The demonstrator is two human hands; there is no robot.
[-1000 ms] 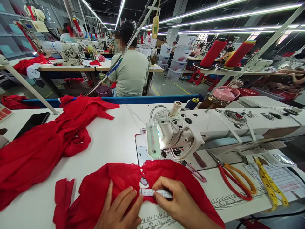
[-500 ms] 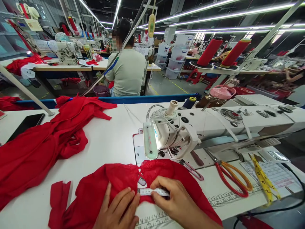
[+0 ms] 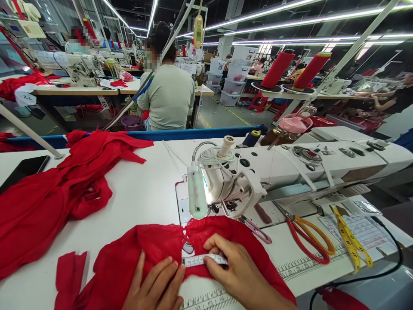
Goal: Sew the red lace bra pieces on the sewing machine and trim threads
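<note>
A red garment [image 3: 119,254] with lace edging lies spread at the front of the white sewing table. Across the gap in its middle runs a short white tape measure [image 3: 193,261]. My right hand [image 3: 230,269] pinches the tape's right part between thumb and fingers, resting over the red cloth. Flat on the left half of the garment lies my left hand [image 3: 158,282], fingers stretched out, fingertips close to the tape's left end. The head of a white sewing machine [image 3: 226,185] stands just beyond the garment. Under the gap, part of a printed ruler [image 3: 209,299] shows on the tabletop.
Right of the garment lie pink-handled snips [image 3: 258,230], scissors [image 3: 309,237] with red and orange handles, and a yellow tape measure [image 3: 351,241]. More red fabric [image 3: 58,189] and a black phone [image 3: 24,172] are at left. A co-worker [image 3: 169,92] sits ahead.
The whole view has shifted slightly, with things now a little further left. Slightly more of the white tape shows between my hands; both hands keep nearly the same pose.
</note>
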